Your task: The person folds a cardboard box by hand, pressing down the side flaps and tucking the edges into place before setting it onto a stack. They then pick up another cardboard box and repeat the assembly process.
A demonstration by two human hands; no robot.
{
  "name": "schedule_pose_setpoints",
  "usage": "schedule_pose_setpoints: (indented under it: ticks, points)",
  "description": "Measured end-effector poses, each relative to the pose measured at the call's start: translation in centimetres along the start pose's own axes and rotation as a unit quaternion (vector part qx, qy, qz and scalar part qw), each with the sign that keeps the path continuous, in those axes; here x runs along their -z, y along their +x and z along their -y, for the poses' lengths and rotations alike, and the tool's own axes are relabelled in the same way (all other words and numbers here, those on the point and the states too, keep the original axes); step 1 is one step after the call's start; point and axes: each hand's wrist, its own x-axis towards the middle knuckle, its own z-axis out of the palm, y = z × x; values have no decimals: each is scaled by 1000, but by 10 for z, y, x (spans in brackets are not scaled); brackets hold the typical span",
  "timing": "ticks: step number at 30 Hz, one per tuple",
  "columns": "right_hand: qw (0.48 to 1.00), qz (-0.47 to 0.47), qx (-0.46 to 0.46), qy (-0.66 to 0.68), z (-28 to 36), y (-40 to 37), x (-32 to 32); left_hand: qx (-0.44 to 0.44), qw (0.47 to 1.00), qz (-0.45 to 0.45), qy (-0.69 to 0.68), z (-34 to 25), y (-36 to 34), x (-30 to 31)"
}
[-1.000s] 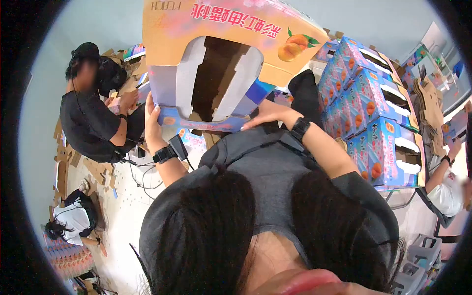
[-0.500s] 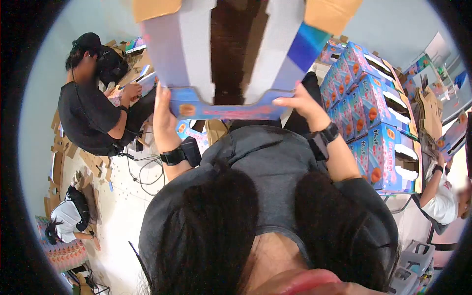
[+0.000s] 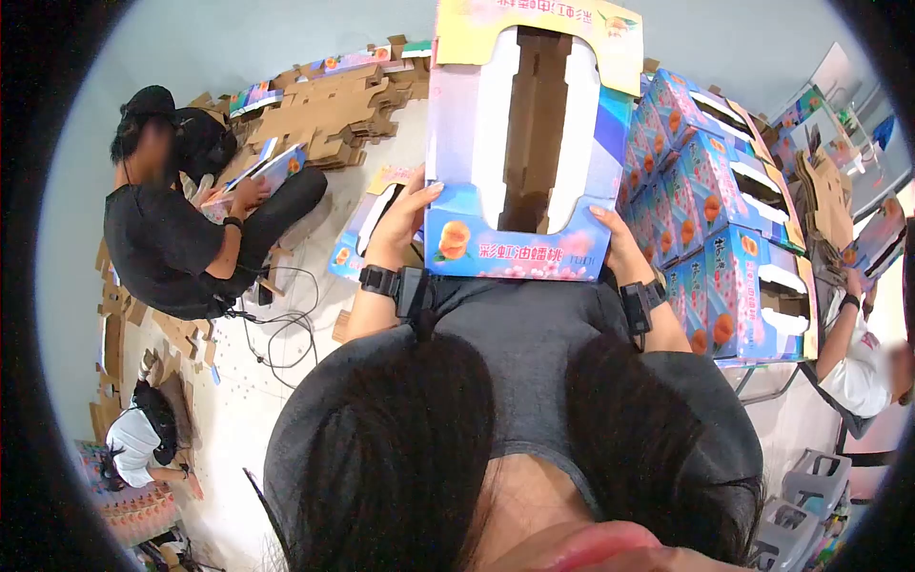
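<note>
In the head view, you are holding the printed peach carton point(image 3: 457, 255) in front of you, your left hand point(image 3: 404, 215) and right hand point(image 3: 620, 246) gripping opposite lower sides, apparently balancing it, near stacked cartons point(image 3: 703, 198).

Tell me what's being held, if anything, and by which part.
A rectangular blue-and-yellow cardboard box, by opposite sides near its blue end: left hand on one, right hand on the other.

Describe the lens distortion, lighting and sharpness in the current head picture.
Head view: fisheye distortion curves the room inside a black rim; the pale floor looks brightly lit; front lettering on the held peach carton is legible; the seated co-worker has a blurred face.
</note>
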Motion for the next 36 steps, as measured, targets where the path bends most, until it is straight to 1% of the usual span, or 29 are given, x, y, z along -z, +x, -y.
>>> schedule_pose_setpoints:
  ticks: [1, 2, 4, 7, 10, 11, 12, 13, 14, 15, 17, 19, 20, 23, 24, 27, 30, 33, 36]
  points:
    - [1000, 3, -12, -6, 2, -1, 0, 1, 1000, 0, -4, -5, 0, -10]
    - [1000, 6, -24, -12, 7, -1, 0, 9, 1000, -11, 21, -14, -3, -19]
    - [999, 13, -32, -39, 15, -5, -3, -5, 1000, -8, 28, -11, -2, -18]
    - [999, 6, -46, -27, 15, -6, -5, -39, 997, -19, 67, 0, 1, -10]
    - [985, -65, 52, -152, 18, -7, -20, -61, 988, -31, 141, -3, -4, -3]
    - [938, -90, 155, -297, 21, -8, -23, -65, 983, -34, 167, -5, -6, -1]
    - [859, -112, 252, -432, 26, -9, -26, -61, 981, -28, 179, -2, -4, 7]
    - [749, -131, 341, -552, 37, -15, -41, -51, 980, -24, 192, 1, -1, 15]
    - [679, -108, 428, -587, 50, -24, -57, -40, 978, -21, 204, 3, 3, 23]
    - [627, -57, 442, -639, 63, -33, -75, -28, 976, -17, 217, 7, 5, 28]
    - [511, 47, 456, -727, 74, -43, -101, -40, 977, -29, 209, 13, 4, 31]
    - [507, 149, 450, -720, 60, -34, -115, -48, 979, -39, 192, 15, 3, 31]
    - [502, 200, 448, -713, 54, -28, -118, -44, 979, -25, 197, 16, 4, 34]
    - [478, 256, 407, -735, 39, -8, -112, -42, 977, 4, 209, 14, 5, 41]
    - [463, 248, 429, -735, 34, -3, -112, -48, 977, 6, 210, 11, 2, 37]
    - [479, 235, 455, -713, 29, 1, -109, -57, 974, 7, 218, 1, -3, 25]
    - [481, 224, 416, -739, 30, -1, -111, -45, 974, -9, 221, -2, -4, 16]
    - [487, 215, 405, -744, 31, -1, -112, -48, 974, -22, 218, -2, -3, 13]
    - [480, 222, 406, -745, 34, -4, -113, -41, 976, -22, 215, 5, 3, 22]
